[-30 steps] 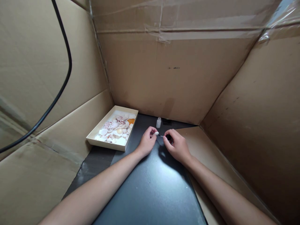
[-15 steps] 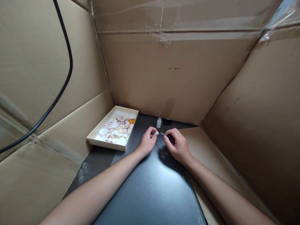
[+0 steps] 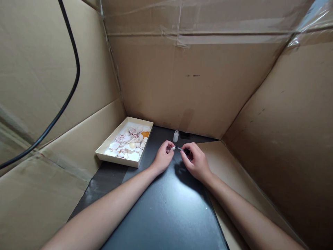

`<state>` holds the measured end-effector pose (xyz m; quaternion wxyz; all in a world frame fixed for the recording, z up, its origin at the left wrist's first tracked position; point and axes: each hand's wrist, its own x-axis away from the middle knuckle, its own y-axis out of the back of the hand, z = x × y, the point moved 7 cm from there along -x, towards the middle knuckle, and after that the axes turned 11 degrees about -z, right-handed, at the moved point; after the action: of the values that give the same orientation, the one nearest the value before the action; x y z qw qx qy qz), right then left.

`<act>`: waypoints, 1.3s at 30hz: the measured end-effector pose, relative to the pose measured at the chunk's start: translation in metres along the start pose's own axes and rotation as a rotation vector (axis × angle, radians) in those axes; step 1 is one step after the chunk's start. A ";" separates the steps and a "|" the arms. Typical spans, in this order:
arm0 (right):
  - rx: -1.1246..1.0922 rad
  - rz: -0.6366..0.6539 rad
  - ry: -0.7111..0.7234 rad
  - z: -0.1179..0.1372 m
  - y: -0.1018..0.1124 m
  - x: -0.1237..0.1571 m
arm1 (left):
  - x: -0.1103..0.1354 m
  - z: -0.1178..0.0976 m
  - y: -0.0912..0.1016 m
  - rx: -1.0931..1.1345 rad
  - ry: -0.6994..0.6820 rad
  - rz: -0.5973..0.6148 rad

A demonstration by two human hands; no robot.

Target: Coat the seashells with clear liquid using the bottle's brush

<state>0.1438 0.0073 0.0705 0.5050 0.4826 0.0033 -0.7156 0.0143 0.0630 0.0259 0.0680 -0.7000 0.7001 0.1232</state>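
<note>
Head view, left hand (image 3: 163, 158): grip pinching a small white shell (image 3: 173, 148) between thumb and fingertips, above the far half of the worktop (image 3: 156, 211).
Right hand (image 3: 197, 163): grip pinching a thin stick (image 3: 179, 148) with a dark tip, pointed at the shell; whether they touch, I cannot tell.
Dark round piece (image 3: 186, 152): inside the right hand's curled fingers; partly hidden, so whether it joins the stick is unclear.
Bottle (image 3: 176, 136): small, whitish, upright near the worktop's far edge, just beyond the hands.
Dark patch (image 3: 185, 135): flat, at the far edge, right beside the bottle.
Tray (image 3: 118, 160): cream, shallow, at the worktop's far left corner.
Shells in tray (image 3: 126, 139): white, cream and reddish-streaked, plus an orange piece (image 3: 145, 134) near the tray's right side.
Cardboard: walls (image 3: 205, 97) behind and on both sides; a flat sheet (image 3: 217, 158) along the right edge.
Cable (image 3: 77, 62): black, curving across upper left.
</note>
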 end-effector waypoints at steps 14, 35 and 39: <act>-0.007 -0.028 0.006 -0.002 0.000 0.000 | 0.000 0.003 0.000 -0.021 -0.020 -0.001; -0.034 -0.035 0.018 -0.002 0.000 -0.001 | -0.001 0.002 0.000 -0.023 -0.012 -0.005; -0.061 -0.039 0.012 -0.002 0.001 0.000 | -0.001 0.002 0.000 -0.023 0.000 -0.004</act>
<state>0.1458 0.0081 0.0700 0.5054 0.4713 0.0373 -0.7219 0.0139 0.0649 0.0241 0.0605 -0.7023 0.6971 0.1311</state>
